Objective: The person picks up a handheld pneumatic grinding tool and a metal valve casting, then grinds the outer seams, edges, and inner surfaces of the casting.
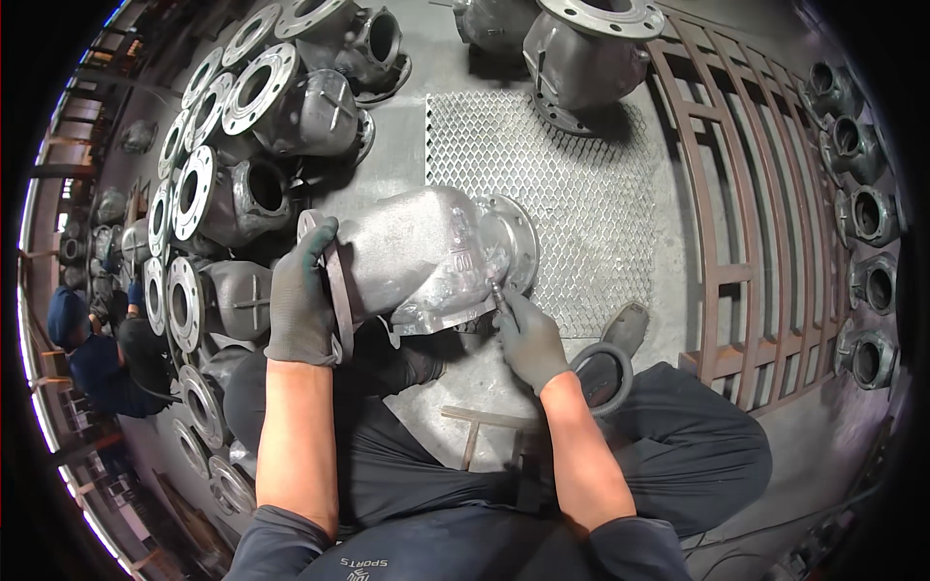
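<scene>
Grey cast metal fills the view: one big valve body (426,257) lies on its side across the person's lap, over the floor plate. The left hand (302,295), in a grey glove, is clenched over the flange (329,281) at that end, steadying the casting. The right hand (528,339), also gloved, pinches a small thin tool (498,293) whose tip touches the body just below the far flange (513,242); what kind of tool it is cannot be made out.

The step in hand looks like marking or cleaning the casting's side near that far flange. Going on with it would call for a firm left-hand hold, so the heavy piece does not roll away from the tool tip.

Outward of the left-hand grip, about eight or nine similar valve bodies (232,194) crowd together, some partly hidden. Beyond the tool hand lie a mesh panel (562,165) and a rust-coloured rack (746,223), and past that stand five smaller castings (867,213). Two more bodies (581,48) sit at the top.
</scene>
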A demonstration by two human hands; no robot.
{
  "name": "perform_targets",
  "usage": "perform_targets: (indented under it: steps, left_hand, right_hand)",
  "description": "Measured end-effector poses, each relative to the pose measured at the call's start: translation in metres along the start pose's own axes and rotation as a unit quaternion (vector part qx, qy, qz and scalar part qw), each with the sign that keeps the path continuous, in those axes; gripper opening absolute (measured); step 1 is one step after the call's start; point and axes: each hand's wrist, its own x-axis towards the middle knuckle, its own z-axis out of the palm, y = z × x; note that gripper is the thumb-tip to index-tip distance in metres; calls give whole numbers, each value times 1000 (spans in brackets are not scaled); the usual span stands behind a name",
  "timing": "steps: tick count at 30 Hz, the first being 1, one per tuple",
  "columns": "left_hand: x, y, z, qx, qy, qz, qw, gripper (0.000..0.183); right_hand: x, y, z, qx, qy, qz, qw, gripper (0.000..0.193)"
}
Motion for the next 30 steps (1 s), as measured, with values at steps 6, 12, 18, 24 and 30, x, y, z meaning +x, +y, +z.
perform_targets:
  steps: [6, 12, 18, 24, 30]
  left_hand:
    - [-3, 1, 2, -2, -6, 3, 1000, 18]
    - [-10, 3, 10, -15, -2, 4, 1000, 20]
    - [-1, -1, -1, 39, -16, 12, 999, 25]
    - [-7, 0, 4, 30, -16, 9, 999, 24]
    - [-18, 6, 13, 11, -25, -3, 1000, 19]
  right_hand:
    - [9, -30, -11, -70, -45, -80, 993, 40]
    - [14, -33, -27, -114, -74, -78, 988, 37]
    - [6, -35, -29, -94, -41, -69, 992, 35]
    - [9, -38, -30, -123, -68, -49, 989, 36]
    - [13, -48, -25, -149, -78, -95, 981, 33]
